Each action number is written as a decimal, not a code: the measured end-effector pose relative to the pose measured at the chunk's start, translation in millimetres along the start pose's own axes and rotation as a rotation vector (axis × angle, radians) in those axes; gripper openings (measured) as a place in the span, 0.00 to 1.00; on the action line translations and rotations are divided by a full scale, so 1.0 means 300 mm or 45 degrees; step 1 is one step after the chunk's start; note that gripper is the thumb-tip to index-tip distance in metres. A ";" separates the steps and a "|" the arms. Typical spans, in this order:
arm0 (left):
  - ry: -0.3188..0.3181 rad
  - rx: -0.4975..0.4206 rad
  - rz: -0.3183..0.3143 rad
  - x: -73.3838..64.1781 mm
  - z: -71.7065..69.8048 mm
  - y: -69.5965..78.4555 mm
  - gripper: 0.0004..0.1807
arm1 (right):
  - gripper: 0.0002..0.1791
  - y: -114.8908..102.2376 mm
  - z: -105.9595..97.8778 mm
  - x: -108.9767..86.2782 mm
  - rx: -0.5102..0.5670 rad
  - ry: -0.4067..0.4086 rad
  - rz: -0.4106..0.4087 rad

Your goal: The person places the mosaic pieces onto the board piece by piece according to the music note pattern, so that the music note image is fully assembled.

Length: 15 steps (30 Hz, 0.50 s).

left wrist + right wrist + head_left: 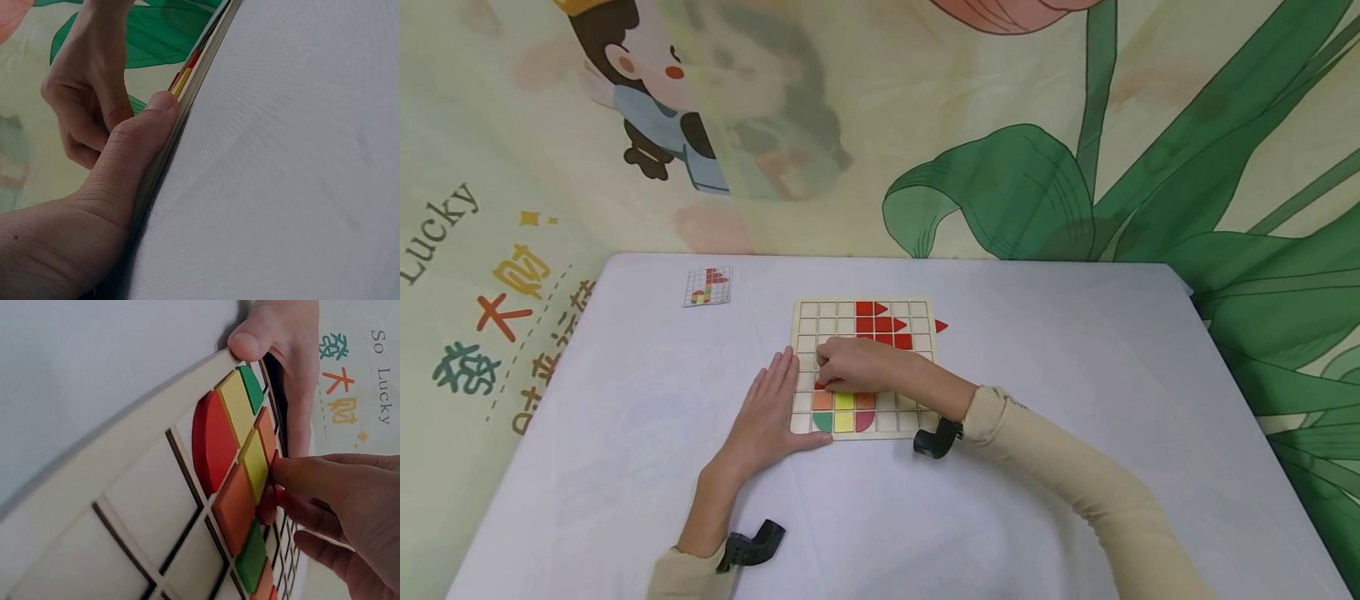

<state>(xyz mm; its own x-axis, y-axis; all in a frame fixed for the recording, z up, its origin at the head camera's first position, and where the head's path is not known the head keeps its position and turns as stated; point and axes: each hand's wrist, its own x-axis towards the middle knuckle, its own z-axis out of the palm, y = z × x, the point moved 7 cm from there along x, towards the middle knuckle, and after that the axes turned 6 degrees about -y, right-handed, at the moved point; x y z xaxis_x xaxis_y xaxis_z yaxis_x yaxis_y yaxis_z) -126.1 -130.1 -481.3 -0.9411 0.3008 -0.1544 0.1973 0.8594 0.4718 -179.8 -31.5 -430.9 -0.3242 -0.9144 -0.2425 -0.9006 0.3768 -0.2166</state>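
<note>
A cream grid board (910, 421) lies on the table with coloured flat blocks in its cells. My left hand (763, 408) rests along its left edge, fingers straight and thumb at the near edge. Over the left-middle cells, my right hand (868, 364) pinches a small red block (269, 506), its shape partly hidden by the fingertips. Just beside it sit yellow blocks (253, 465), orange blocks (234, 509), a green rounded block (823, 421) and a red rounded block (215, 444). Red squares and triangles (883, 325) fill part of the far rows.
A small pattern card (707, 287) with a coloured grid lies at the far left of the white table (1075, 358). One loose red triangle (941, 326) is just off the board's right edge. A printed curtain (850, 125) hangs behind the table.
</note>
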 end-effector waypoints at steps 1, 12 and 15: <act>-0.001 -0.002 0.000 0.000 0.000 -0.001 0.67 | 0.11 0.001 0.002 -0.003 -0.012 -0.006 0.008; 0.000 -0.002 -0.005 -0.004 0.000 -0.002 0.67 | 0.21 -0.012 0.050 -0.084 -0.301 0.042 0.068; 0.000 0.003 -0.003 -0.005 0.003 -0.002 0.67 | 0.23 -0.007 0.054 -0.139 -0.264 0.115 0.149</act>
<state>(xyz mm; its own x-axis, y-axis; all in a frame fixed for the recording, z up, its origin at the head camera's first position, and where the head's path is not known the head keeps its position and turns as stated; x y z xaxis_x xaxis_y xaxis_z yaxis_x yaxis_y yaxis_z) -124.7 -130.6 -482.3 -0.9416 0.2988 -0.1555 0.1957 0.8610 0.4694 -159.8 8.3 -435.6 -0.4462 -0.8792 -0.1673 -0.8924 0.4512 0.0089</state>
